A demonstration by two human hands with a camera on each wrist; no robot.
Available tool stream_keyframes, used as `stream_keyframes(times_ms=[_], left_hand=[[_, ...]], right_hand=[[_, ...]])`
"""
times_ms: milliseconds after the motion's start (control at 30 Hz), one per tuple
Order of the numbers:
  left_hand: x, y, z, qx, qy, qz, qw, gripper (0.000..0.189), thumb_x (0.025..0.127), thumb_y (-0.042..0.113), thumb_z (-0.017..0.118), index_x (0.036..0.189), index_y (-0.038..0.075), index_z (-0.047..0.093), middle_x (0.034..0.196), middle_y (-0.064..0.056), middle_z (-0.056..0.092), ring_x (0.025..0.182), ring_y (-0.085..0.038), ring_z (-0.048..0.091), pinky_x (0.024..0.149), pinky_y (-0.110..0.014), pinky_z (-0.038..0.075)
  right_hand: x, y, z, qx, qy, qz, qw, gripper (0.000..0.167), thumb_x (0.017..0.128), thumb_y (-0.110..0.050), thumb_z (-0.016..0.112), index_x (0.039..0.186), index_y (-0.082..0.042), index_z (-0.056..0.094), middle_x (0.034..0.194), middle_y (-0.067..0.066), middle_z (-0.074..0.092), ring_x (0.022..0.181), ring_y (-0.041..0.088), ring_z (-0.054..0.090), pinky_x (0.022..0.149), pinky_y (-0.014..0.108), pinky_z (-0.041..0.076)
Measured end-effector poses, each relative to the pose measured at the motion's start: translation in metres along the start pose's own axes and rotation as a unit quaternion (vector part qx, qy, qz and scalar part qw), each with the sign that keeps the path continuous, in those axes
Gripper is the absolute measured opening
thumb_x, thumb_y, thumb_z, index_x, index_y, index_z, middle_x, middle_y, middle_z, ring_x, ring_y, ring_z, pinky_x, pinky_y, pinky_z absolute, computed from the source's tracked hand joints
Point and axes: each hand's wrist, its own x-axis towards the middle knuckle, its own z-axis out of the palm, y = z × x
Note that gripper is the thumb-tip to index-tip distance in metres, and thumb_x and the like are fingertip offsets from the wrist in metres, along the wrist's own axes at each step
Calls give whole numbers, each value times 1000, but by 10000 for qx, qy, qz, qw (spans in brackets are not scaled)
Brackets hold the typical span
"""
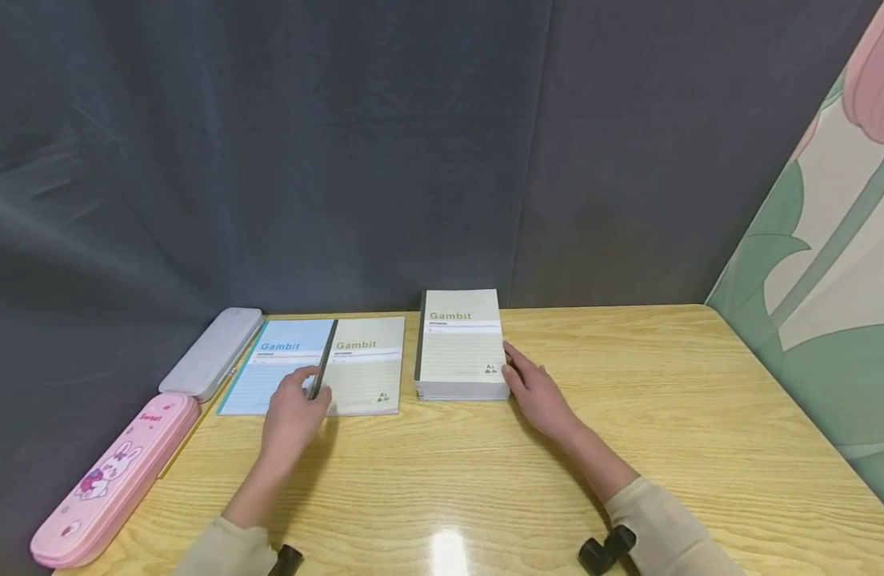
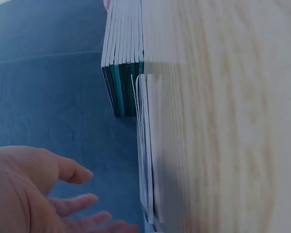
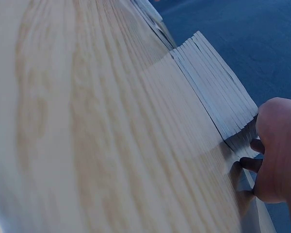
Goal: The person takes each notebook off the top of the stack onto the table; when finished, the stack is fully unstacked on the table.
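My left hand [image 1: 294, 416] hovers over two notebooks lying side by side. One is a blue notebook [image 1: 279, 368] with a teal spine; the other is a cream notebook [image 1: 366, 368] with a dark spine. In the left wrist view this hand's thumb and fingers are spread, with nothing between them. To their right stands a neat stack of notebooks [image 1: 459, 352], a cream cover marked "Gambit" on top. My right hand [image 1: 542, 400] rests against the stack's right side, its fingers along that edge. Page edges of the stack [image 3: 211, 87] show in the right wrist view.
At the table's left edge lie a pink pencil case [image 1: 118, 480] with a rabbit print and a pale grey case [image 1: 214, 352] behind it. A dark curtain [image 1: 384, 160] hangs behind the wooden table [image 1: 629, 384]. A floral panel [image 1: 830, 264] borders the right side.
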Motion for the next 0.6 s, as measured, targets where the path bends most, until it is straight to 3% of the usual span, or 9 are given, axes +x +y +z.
stream_keyframes(times_ms=[100,233,433,600], left_hand=[[-2,5,5,-181,60,435,9989,45,99,14,60,141,0,55,139,-24,55,122,-41,57,94,-56,51],[-2,13,19,-1037,-446,818,9902,41,99,12,63,139,3,57,138,-17,59,125,-35,57,99,-49,51],[5,21,41,-1686,-985,956,9761,45,100,12,64,142,2,53,140,-16,57,130,-36,54,102,-46,51],[13,29,55,-2048,-1283,905,9661,49,101,13,62,147,2,48,146,-18,51,134,-36,50,106,-47,47]], right_hand=[[0,0,0,3,-4,-10,10000,54,112,-27,41,158,-2,30,156,20,40,145,38,33,120,63,9],[0,0,0,47,29,42,10000,54,111,-28,41,159,-3,30,156,20,40,145,38,34,121,60,12],[0,0,1,334,43,219,9992,55,111,-30,43,159,-6,31,157,17,39,146,36,32,118,52,27],[-1,0,1,713,130,228,9971,56,111,-30,44,159,-6,31,155,18,43,145,34,35,118,50,29]])
